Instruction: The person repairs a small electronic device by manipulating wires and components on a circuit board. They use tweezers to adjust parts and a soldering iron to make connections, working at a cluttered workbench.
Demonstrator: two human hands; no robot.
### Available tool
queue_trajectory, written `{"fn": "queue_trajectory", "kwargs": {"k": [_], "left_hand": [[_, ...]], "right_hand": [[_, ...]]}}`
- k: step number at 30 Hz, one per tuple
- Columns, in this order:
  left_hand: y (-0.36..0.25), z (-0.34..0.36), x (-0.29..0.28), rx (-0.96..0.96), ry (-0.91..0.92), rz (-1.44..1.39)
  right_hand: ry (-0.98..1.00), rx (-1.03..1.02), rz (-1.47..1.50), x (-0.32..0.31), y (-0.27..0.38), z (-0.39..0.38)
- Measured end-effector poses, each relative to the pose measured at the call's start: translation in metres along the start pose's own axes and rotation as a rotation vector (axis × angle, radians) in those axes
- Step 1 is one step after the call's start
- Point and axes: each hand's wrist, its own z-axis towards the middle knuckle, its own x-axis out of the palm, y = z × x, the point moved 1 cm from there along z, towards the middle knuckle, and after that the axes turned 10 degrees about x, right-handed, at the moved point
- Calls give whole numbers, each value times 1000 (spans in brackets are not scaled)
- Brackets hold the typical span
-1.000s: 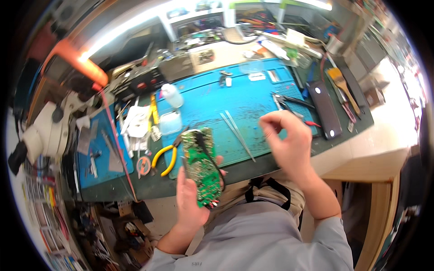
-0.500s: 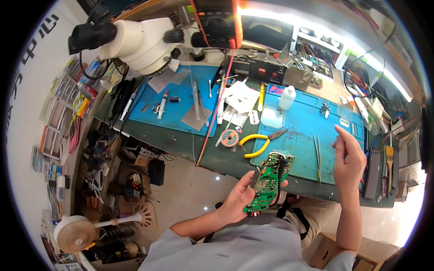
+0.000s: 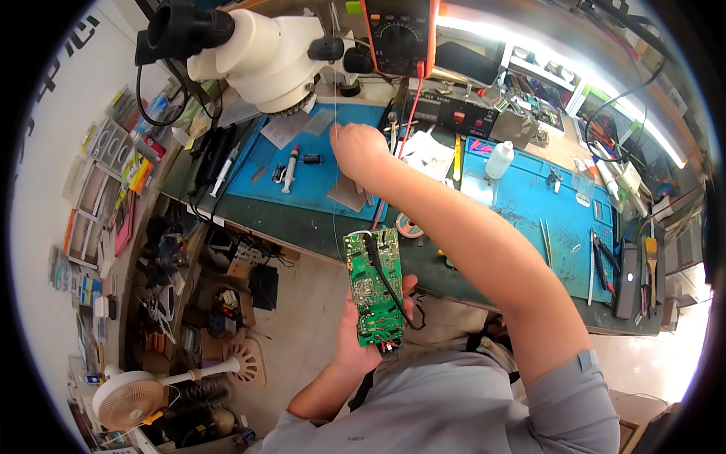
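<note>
My left hand [image 3: 354,344] grips a long green circuit board [image 3: 364,291] near its lower end, fingers behind it and thumb at the side. The board's soldered face is turned up, with a black cable [image 3: 389,286] running across it. Across the bench, my right hand [image 3: 358,153] is over the left blue mat [image 3: 257,178], fingers curled together. A thin hanging wire passes at its fingertips; whatever they hold is hidden. Left of that hand lie a syringe [image 3: 290,168] and a small black cylinder [image 3: 312,159].
A microscope [image 3: 257,60] overhangs the left mat. An orange multimeter [image 3: 398,34] with a red lead stands at the back. On the right mat are a white bottle [image 3: 499,160], tweezers [image 3: 546,244] and black-handled pliers [image 3: 607,261]. A fan [image 3: 127,401] stands lower left.
My right hand has swung from the right mat to the left one, its forearm now crossing the bench. The board in my left hand has shifted left and turned more upright.
</note>
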Motion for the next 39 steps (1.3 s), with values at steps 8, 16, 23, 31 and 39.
{"fn": "queue_trajectory", "kwargs": {"k": [8,16,23,31,39], "left_hand": [[-5,5,1,-35,27,-13],[13,13,24,-132,119,27],[44,23,54,-240,208,152],[68,35,69,-376,290,178],[69,38,74,-355,195,258]], "right_hand": [[-78,180,467,-59,-29,-31],[117,322,1710,-149,-118,-202],[-73,329,1811,-143,-128,-319],[-534,7,967,-134,-128,-345],[-551,105,995,-120,-144,-338]]}}
